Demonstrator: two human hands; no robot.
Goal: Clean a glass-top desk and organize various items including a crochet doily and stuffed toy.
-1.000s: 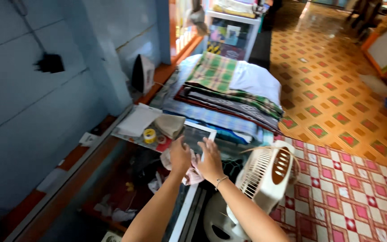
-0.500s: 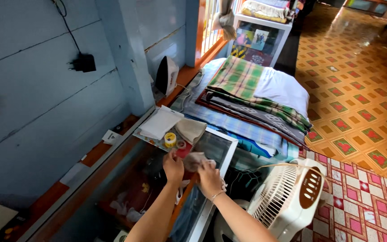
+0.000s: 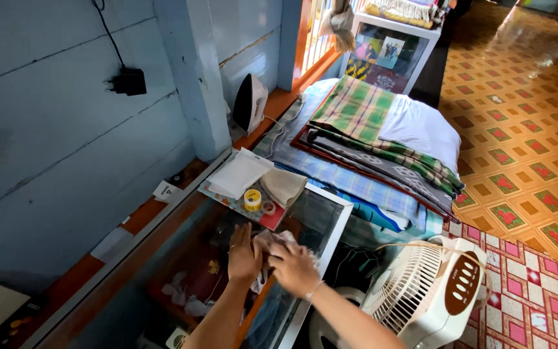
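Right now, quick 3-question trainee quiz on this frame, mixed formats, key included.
1. True or false: both hands rest on the pinkish cloth on the glass top.
2. What stands against the blue wall beside the folded fabric stack? A) iron B) kettle C) lamp
3. Fill in: the yellow tape roll lies on a ___ tray.

Key:
1. True: left hand and right hand press on it.
2. A, the iron.
3. Patterned; the tray also holds a folded white paper.
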